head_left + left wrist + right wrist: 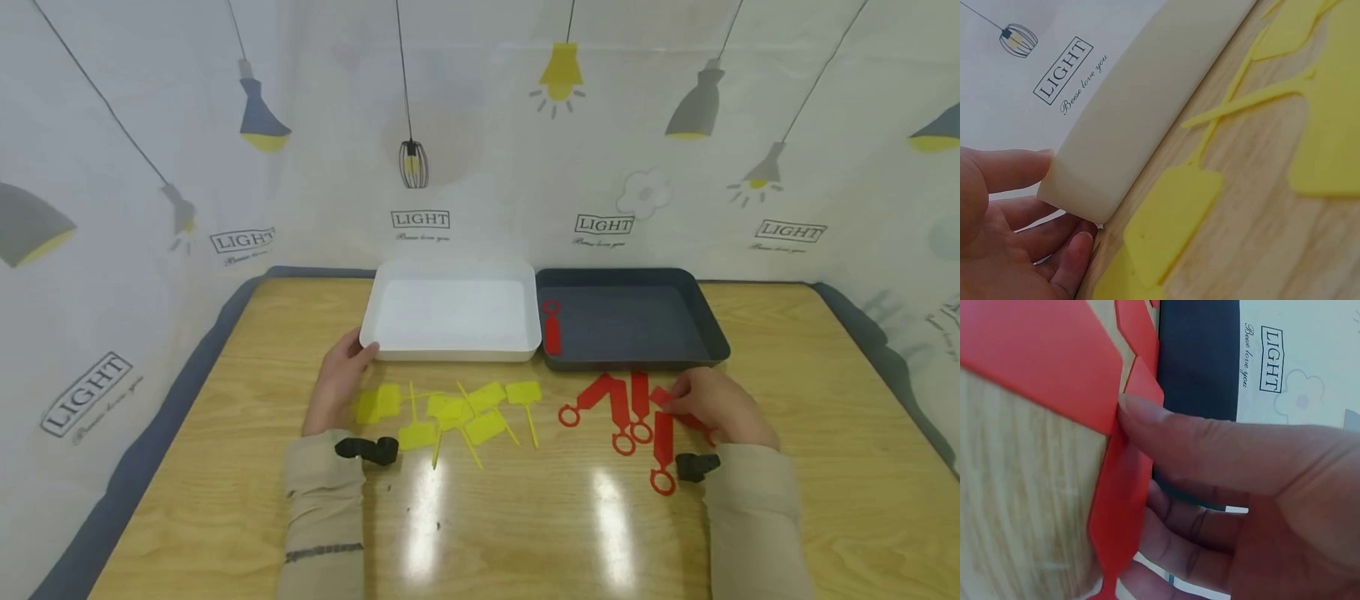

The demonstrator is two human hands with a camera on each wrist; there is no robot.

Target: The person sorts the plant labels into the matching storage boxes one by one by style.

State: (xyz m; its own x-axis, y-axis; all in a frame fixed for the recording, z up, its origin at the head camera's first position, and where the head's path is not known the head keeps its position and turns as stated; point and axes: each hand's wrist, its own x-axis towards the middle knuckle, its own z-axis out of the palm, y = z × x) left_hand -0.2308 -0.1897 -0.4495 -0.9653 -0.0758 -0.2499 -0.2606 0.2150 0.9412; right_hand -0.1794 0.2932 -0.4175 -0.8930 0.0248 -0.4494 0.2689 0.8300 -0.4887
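My left hand (341, 375) holds the front left corner of a white tray (450, 354); in the left wrist view the thumb lies at its rim and the fingers sit around the corner. My right hand (720, 404) pinches a flat red tag with a ring end (1125, 494), thumb on its face. Other red ring tags (619, 404) lie close by on the table, before a dark grey tray (637, 364). Inside that tray, at its left side, is one red ring tag (552, 335). Several yellow plant labels (416, 436) with thin stems lie before the white tray, some overlapping.
Both trays stand side by side at the back of the wooden table (525, 533). Behind them hangs a pale cloth (495, 167) printed with lamps. A black wrist mount (367, 450) is on the left wrist and another black mount (696, 467) on the right.
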